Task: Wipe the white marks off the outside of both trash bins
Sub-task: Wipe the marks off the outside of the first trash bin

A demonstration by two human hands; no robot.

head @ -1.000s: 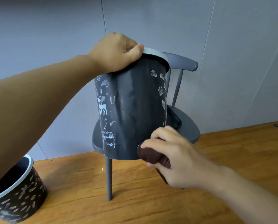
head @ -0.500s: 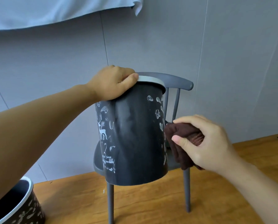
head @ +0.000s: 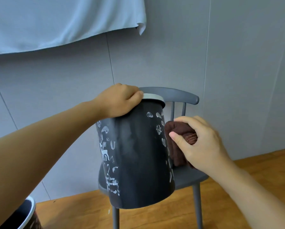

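Note:
A black trash bin with a white rim is tilted in front of a grey chair. White marks show on its left and right sides; the middle strip facing me looks smeared dark. My left hand grips the bin's top rim. My right hand holds a bunched brown cloth against the bin's right side, beside the white marks there. A second black bin with a white rim stands on the floor at the bottom left, mostly cut off.
The grey chair stands behind the bin on a wooden floor, against a grey panelled wall. A pale blue cloth hangs on the wall at the upper left.
My right hand has brought the cloth from the bin's lower front edge up to its right side. The view has tilted upward, so the hanging cloth now shows.

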